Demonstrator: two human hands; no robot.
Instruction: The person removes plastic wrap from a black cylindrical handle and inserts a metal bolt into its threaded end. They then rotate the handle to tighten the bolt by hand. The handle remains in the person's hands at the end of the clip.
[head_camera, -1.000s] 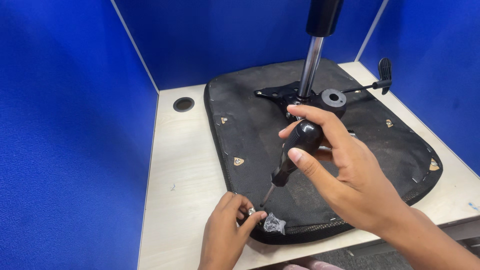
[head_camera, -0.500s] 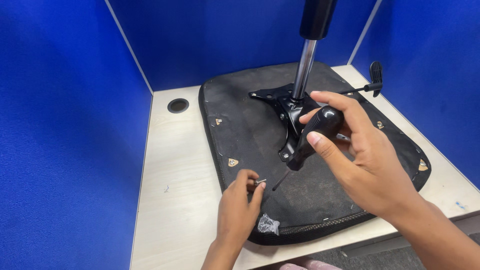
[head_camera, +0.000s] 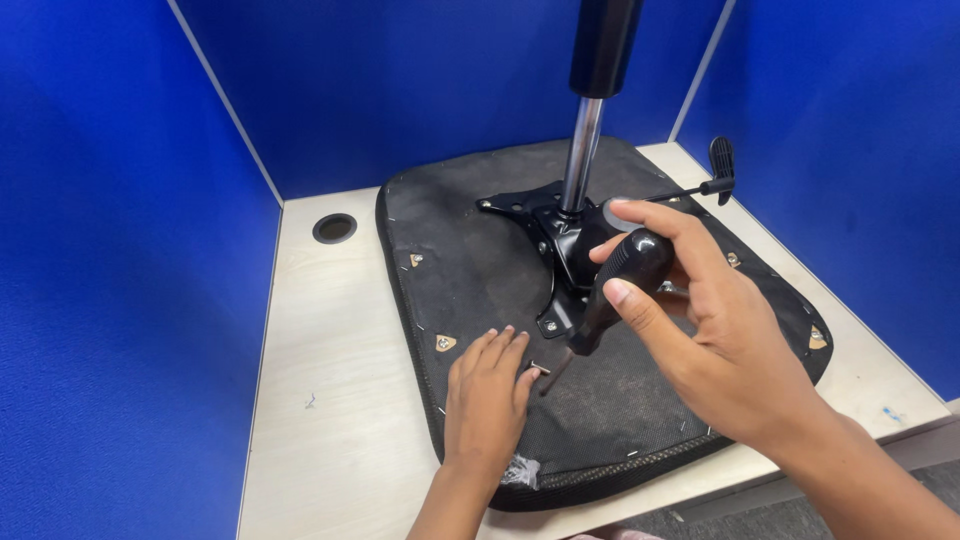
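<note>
1. Since a moment ago: left hand (head_camera: 488, 400) now flat, palm down, on the chair seat (head_camera: 470, 270), fingers released and stretched out rather than pinched at the near edge as before.
2. Also changed: right hand (head_camera: 715, 330) carried farther up the seat, nearer the black metal bracket (head_camera: 555, 235); fingers clenched around the handle of the screwdriver (head_camera: 612, 290).
3. Screwdriver tilted, thick rounded black handle high and to the right, thin metal shaft running down-left to a tip just right of the left fingertips.
4. Small screw (head_camera: 540, 368) lying on the seat by the left fingertips, beside the screwdriver tip; whether tip and screw touch cannot be told.
5. Chair seat lying upside down on the desk (head_camera: 320, 380), middle of the scene; underside a dark, rough woven cloth with a stitched rim and small tan triangular tabs set here and there.
6. Bracket flat, glossy, with pointed arms, fixed at the seat's far middle; shiny steel post (head_camera: 580, 160) rising upright from it into a wider black sleeve.
7. Thin lever (head_camera: 718, 170) with a black paddle end reaching out to the far right.
8. Desk pale wood grain, smooth, with a round cable hole (head_camera: 334, 228) far left.
9. Crumpled clear plastic scrap (head_camera: 520, 470) at the seat's near rim.
10. Blue fabric partition walls (head_camera: 120, 250) on left, far and right sides.
</note>
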